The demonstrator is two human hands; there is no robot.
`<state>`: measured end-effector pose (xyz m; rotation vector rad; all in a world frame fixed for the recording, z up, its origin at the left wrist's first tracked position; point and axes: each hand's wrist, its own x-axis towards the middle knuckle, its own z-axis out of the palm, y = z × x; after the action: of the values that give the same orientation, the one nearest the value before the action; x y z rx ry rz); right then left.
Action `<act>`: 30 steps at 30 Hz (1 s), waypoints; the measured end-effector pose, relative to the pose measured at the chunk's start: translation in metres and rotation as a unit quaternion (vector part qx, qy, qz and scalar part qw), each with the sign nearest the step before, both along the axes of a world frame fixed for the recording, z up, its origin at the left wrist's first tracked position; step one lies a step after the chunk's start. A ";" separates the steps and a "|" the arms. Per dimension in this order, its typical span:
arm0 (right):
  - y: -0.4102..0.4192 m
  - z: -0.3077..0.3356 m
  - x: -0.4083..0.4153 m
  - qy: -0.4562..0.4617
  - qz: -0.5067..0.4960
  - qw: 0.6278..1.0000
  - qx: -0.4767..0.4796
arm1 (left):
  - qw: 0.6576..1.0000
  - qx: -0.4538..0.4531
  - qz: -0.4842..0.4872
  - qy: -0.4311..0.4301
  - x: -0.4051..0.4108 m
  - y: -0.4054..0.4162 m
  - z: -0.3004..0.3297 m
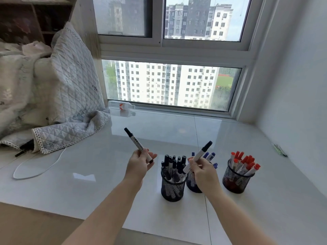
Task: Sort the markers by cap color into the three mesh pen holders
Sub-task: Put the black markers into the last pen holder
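Note:
Three black mesh pen holders stand in a row on the white sill. The left holder (172,190) is full of black-capped markers, the middle holder (192,186) has blue-capped ones, the right holder (236,183) has red-capped ones. My left hand (139,165) grips a black-capped marker (135,141) pointing up and left, just left of the left holder. My right hand (203,171) grips another black-capped marker (199,154), tilted up to the right, above the middle holder and partly hiding it.
A quilted blanket (70,96) is heaped at the left with a white cable (44,167) looping out below it. A plastic bottle (122,105) lies by the window. A few thin pens (279,150) lie by the right wall.

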<state>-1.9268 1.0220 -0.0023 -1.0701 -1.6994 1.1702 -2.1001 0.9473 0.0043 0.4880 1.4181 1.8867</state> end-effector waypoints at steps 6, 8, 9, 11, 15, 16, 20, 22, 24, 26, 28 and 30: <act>-0.003 -0.014 0.000 -0.143 -0.005 0.983 0.116 | 0.991 -0.042 0.000 0.123 -0.001 -0.001 -0.005; -0.003 -0.013 0.000 -0.143 -0.025 0.979 0.142 | 0.983 -0.049 0.007 0.178 -0.002 -0.002 -0.005; -0.003 -0.012 0.001 -0.133 -0.037 0.978 0.158 | 0.976 -0.055 0.011 0.209 -0.003 -0.002 -0.004; -0.004 -0.009 0.001 -0.117 -0.058 0.971 0.200 | 0.965 -0.065 0.016 0.254 -0.005 -0.003 -0.003; -0.006 -0.008 0.001 -0.145 -0.051 0.951 0.268 | 0.939 -0.106 0.023 0.327 -0.008 -0.006 0.000; -0.006 -0.008 0.001 -0.156 -0.044 0.945 0.283 | 0.934 -0.114 0.027 0.337 -0.008 -0.007 0.002; -0.002 -0.008 0.003 -0.159 -0.027 0.922 0.351 | 0.925 -0.118 0.041 0.358 -0.010 -0.011 0.007; -0.001 -0.009 0.004 -0.161 -0.020 0.916 0.368 | 0.927 -0.114 0.054 0.354 -0.012 -0.012 0.010; 0.000 -0.013 0.003 -0.182 -0.002 0.909 0.374 | 0.930 -0.109 0.064 0.346 -0.012 -0.012 0.012; 0.000 -0.020 0.000 -0.235 0.039 0.902 0.359 | 0.934 -0.099 0.068 0.336 -0.010 -0.011 0.015; 0.000 -0.029 -0.002 -0.259 0.057 0.905 0.333 | 0.940 -0.075 0.069 0.326 -0.006 -0.011 0.017; -0.001 -0.034 -0.002 -0.232 0.038 0.921 0.310 | 0.944 -0.043 0.073 0.319 -0.003 -0.010 0.017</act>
<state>-1.9288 1.0209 -0.0363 -0.9117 -2.2810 0.3525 -2.1027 0.9370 0.0214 1.0443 1.9840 1.8505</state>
